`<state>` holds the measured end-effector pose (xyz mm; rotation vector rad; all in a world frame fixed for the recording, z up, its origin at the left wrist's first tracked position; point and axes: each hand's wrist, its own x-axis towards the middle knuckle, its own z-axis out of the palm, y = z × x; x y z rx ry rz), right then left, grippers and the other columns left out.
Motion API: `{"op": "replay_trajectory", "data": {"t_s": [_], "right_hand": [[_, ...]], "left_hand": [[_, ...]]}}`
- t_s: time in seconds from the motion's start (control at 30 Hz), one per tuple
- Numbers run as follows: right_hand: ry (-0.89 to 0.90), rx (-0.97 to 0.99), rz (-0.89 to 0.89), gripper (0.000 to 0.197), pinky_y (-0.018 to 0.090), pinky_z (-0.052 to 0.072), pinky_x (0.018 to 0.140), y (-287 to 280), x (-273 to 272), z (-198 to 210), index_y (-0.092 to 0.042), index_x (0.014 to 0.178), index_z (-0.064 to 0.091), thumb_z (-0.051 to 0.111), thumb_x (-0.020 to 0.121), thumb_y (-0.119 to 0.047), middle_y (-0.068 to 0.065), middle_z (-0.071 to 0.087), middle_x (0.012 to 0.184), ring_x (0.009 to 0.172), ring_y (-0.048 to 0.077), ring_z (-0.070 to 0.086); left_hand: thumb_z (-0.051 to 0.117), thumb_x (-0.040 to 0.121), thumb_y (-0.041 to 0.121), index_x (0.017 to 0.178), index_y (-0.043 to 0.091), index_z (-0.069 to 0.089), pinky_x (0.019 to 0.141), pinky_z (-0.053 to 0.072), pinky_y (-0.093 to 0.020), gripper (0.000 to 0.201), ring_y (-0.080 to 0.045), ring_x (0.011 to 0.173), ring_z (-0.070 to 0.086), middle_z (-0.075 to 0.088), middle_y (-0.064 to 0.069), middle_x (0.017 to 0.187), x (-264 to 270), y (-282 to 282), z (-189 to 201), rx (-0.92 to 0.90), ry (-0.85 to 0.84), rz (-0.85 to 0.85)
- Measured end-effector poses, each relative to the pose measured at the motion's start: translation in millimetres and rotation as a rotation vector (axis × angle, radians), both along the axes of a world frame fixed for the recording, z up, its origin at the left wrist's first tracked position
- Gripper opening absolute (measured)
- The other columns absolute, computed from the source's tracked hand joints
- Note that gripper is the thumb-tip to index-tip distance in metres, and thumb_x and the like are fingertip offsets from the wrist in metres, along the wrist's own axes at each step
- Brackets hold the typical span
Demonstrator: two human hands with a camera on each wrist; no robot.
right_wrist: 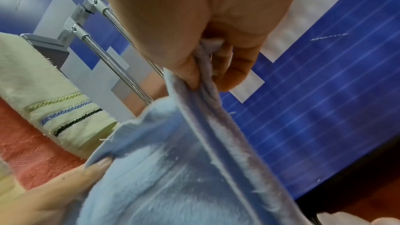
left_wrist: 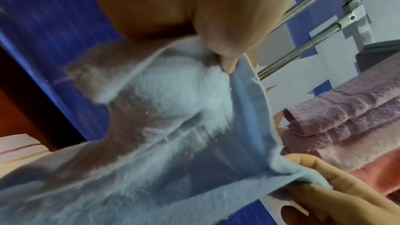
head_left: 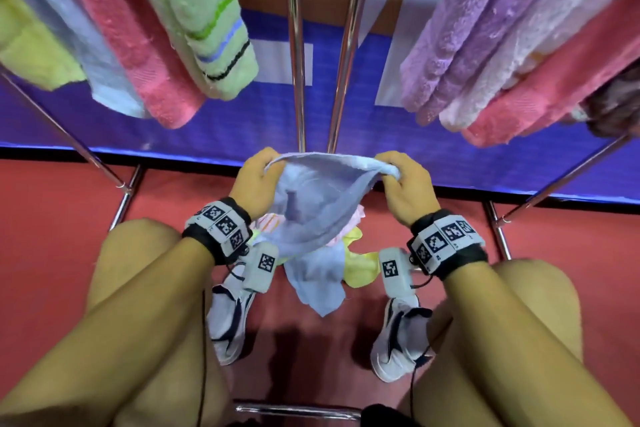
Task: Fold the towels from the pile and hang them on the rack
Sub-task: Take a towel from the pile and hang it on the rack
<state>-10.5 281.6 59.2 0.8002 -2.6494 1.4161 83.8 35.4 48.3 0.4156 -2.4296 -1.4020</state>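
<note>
Left hand (head_left: 254,180) and right hand (head_left: 403,185) fingers pinch the top edge of a light blue towel (head_left: 311,204); pile (head_left: 353,260) lies on the floor; rack (head_left: 296,45) holds folded towels.

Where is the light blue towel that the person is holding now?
In the head view, the light blue towel hangs at centre between the left hand and right hand, above the pile on the floor.

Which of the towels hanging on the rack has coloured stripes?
The pale green towel, fourth from the left, beside the pink one. It alone carries green, blue and black stripes near its end; the others are plain.
</note>
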Motion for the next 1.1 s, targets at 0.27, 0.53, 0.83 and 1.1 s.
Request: {"op": "replay_trajectory", "data": {"t_s": [0.27, 0.53, 0.83, 1.1], "right_hand": [[-0.298, 0.117, -0.067, 0.022, 0.027, 0.036, 0.056, -4, 11, -9, -0.018, 0.059, 0.043, 0.05, 0.064, 0.001, -0.005, 0.047, 0.057, 0.059, 0.017, 0.039], [-0.265, 0.103, 0.233, 0.055, 0.021, 0.049, 0.079, -41, 36, -18, -0.031, 0.114, 0.059, 0.082, 0.064, -0.036, -0.011, 0.068, 0.1, 0.093, 0.009, 0.064], [-0.197, 0.456, 0.127, 0.019, 0.039, 0.048, 0.065, -46, 22, -41, -0.026, 0.068, 0.044, 0.059, 0.076, -0.017, 0.0, 0.06, 0.068, 0.075, 0.038, 0.057], [-0.293, 0.366, -0.066, 0.011, 0.032, 0.032, 0.066, -8, 7, -62, -0.023, 0.09, 0.049, 0.05, 0.092, -0.012, 0.012, 0.064, 0.082, 0.08, 0.037, 0.054]], "left_hand": [[0.055, 0.096, 0.008, 0.077, -0.006, 0.057, 0.058, 0.034, -0.023, 0.024, -0.007, 0.062, 0.039, 0.047, -0.006, 0.069, -3, 19, 3, 0.15, 0.031, 0.011], [0.057, 0.096, 0.005, 0.075, 0.017, 0.066, 0.063, 0.043, -0.013, 0.025, 0.004, 0.061, 0.052, 0.059, 0.005, 0.068, -7, 52, 4, 0.308, -0.022, -0.199], [0.061, 0.093, 0.005, 0.083, 0.013, 0.072, 0.065, 0.043, -0.012, 0.017, 0.007, 0.063, 0.056, 0.065, 0.004, 0.073, -9, 27, 7, 0.256, -0.049, -0.181], [0.068, 0.092, 0.011, 0.087, 0.01, 0.071, 0.066, 0.043, -0.009, 0.006, 0.009, 0.063, 0.055, 0.066, 0.002, 0.076, -7, 10, -10, 0.182, -0.094, -0.122]]}}
